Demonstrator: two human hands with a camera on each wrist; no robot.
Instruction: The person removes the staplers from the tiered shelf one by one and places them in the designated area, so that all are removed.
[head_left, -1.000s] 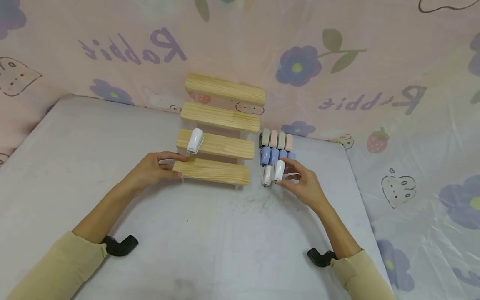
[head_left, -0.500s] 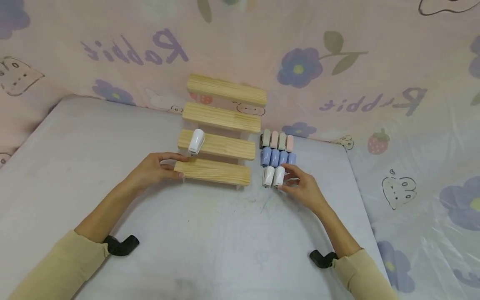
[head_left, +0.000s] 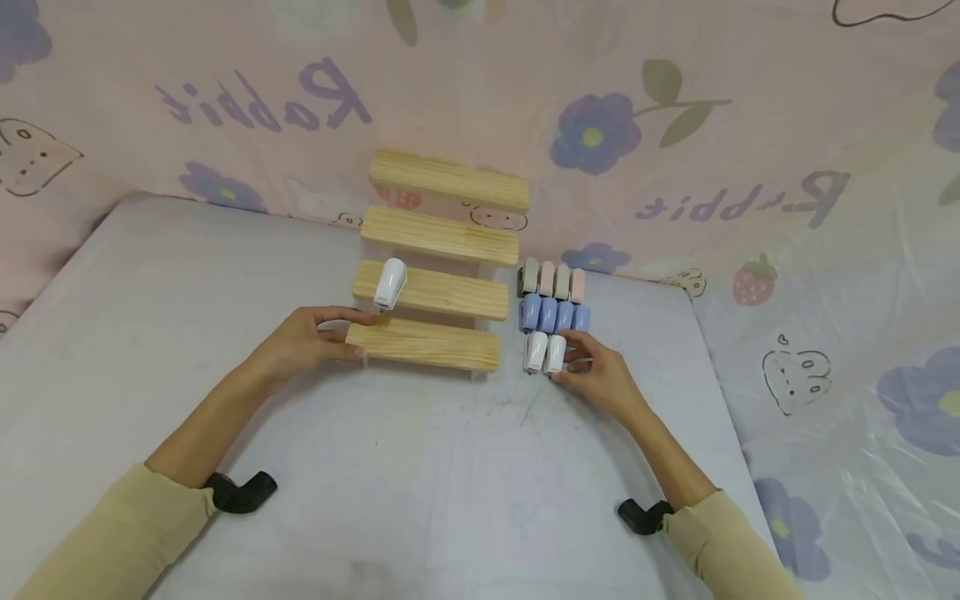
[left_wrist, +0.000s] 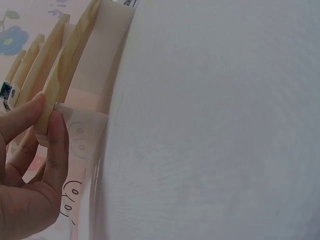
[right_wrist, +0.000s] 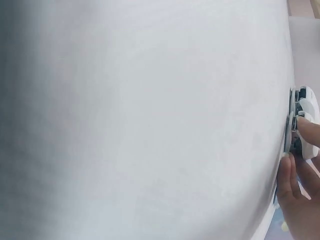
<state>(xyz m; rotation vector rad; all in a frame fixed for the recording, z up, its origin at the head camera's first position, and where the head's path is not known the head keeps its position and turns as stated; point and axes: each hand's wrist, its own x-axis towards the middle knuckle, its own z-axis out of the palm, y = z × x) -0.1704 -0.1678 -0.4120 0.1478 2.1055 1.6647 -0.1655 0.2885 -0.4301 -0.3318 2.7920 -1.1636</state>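
My left hand pinches the left end of the lowest plank of a stepped wooden rack; in the left wrist view the thumb and fingers lie on either side of the wood. On the plank above stands a white mini stapler, at its left end. My right hand holds another white mini stapler by its right side, down at the table. Close to its left is a further white mini stapler. The right wrist view shows the thumb and fingers on the held stapler at the frame's edge.
Behind the white pair stand a row of blue mini staplers and a row of grey-green and pink ones, right of the rack. The upper planks rise toward a patterned cloth wall. A pale cloth covers the table.
My right hand has lowered the white mini stapler, bringing it down beside the other white one and uncovering the blue row. My left hand stays on the plank.
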